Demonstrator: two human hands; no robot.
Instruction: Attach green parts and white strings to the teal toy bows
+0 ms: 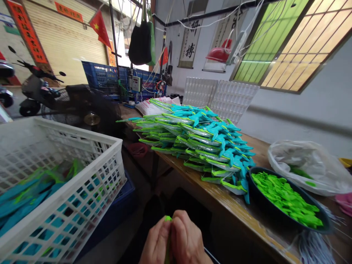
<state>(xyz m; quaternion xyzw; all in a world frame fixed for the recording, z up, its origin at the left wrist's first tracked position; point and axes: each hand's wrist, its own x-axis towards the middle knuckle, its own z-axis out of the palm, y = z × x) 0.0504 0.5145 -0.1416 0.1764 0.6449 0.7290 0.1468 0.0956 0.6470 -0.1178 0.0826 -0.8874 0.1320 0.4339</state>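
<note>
Low in the middle of the view, my left hand (156, 240) and my right hand (187, 238) are pressed together. Both are closed around a bright green plastic piece (167, 218). Only its tip and a strip between the hands show; the fingers hide the rest. Beyond them, a stack of turquoise and lime-green plastic toy parts (198, 135), partly in clear film, lies on the wooden table (203, 187). To the right, a dark basin (255, 190) is filled with small green plastic pieces (286, 198).
At left stands a white slatted crate (79, 128) with turquoise and green parts inside. A black fan (92, 119) is behind it. A white plastic bag (310, 165) and a bundle of pale strings (315, 247) flank the basin. A red lamp (218, 54) hangs above.
</note>
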